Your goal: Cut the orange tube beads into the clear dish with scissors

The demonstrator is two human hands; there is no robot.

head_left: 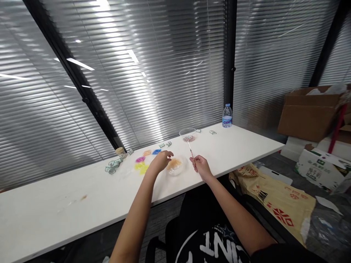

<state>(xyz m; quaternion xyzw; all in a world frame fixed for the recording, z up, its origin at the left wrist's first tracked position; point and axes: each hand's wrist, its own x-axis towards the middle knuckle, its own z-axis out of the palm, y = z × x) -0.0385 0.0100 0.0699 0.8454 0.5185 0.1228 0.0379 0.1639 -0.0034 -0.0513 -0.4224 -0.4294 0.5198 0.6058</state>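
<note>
Your right hand [201, 166] pinches a thin stick [190, 149] at its lower end, so the tip stands free, slanting up toward the clear cup [188, 134] of reddish bits. Your left hand [161, 160] hangs with fingers curled over the left rim of the small dish [175, 166] of orange bits. Whether it pinches anything is too small to tell. The dish sits between your hands on the table [82, 204], likely for easy reach. Coloured packets [141, 166] lie just left of it.
</note>
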